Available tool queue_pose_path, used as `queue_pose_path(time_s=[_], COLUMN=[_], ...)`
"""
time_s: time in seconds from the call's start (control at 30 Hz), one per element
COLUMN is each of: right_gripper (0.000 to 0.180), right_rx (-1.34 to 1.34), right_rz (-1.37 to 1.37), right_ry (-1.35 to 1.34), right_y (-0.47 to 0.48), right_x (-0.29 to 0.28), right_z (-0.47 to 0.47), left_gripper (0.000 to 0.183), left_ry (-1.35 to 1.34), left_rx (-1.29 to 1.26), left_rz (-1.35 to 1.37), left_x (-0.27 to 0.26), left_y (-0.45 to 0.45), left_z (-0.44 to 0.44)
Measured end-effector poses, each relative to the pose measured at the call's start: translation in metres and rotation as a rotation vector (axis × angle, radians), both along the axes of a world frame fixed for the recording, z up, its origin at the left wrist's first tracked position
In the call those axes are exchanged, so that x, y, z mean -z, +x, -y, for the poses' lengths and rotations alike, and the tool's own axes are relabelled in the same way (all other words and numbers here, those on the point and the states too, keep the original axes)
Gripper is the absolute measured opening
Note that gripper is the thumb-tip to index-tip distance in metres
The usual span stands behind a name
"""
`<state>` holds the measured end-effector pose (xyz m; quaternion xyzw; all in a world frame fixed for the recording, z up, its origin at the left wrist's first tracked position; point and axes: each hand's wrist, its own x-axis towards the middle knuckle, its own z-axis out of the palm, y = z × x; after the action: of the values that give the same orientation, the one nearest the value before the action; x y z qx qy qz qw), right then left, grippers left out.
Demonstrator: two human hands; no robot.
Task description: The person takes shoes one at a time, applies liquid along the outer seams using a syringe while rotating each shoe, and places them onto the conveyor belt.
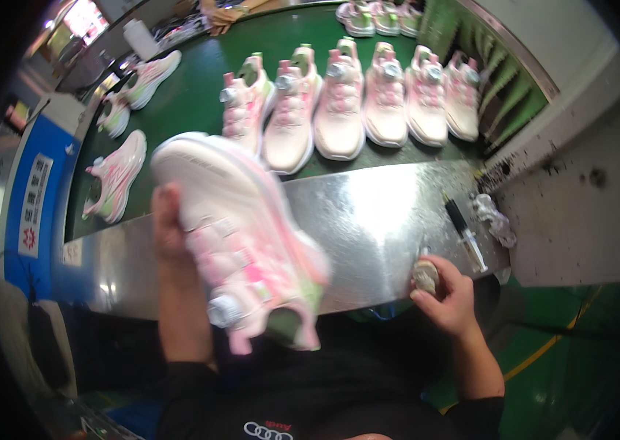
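A pink and white sneaker (244,220) with a dial on its tongue is held up by my left hand (169,217), whose fingers grip the forefoot; its heel points toward my body. Over the right part of the metal ledge (354,220), my right hand (447,297) pinches a small, dirty whitish object (425,276), whose kind I cannot tell. A syringe with a black front part (465,234) lies on the ledge beyond that hand, beside a crumpled white wad (494,220).
Similar sneakers (340,115) stand in a row on the green work surface (194,104). Others (117,179) lie at the left, near a white bottle (140,39). A co-worker's hands (222,17) rest at the far edge. Green strip curtains (499,88) hang at the right.
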<state>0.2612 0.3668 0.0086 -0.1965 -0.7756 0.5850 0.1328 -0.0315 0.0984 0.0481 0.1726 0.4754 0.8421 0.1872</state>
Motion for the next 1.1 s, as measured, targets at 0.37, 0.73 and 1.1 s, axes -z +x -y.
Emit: queue_pose_path(time_s=[0.37,0.73,1.1], right_gripper=[0.07,0.065,0.056], right_rx=[-0.107,-0.653,-0.726], right_rz=[-0.259,-0.579,-0.576], right_ry=[-0.449,-0.696,-0.494], right_y=[-0.019,-0.103,-0.121], right_x=[-0.058,-0.111,-0.118], right_z=[0.019,0.053,0.071], left_gripper=[0.063,0.072,0.071], left_ry=[0.26,0.225,0.298], left_rx=[0.193,0.268,0.307], left_rz=[0.09,-0.149,-0.251], left_x=[0.016,0.025,0.022], left_y=[0.017,0.024,0.034], left_z=[-0.017,-0.009,-0.012])
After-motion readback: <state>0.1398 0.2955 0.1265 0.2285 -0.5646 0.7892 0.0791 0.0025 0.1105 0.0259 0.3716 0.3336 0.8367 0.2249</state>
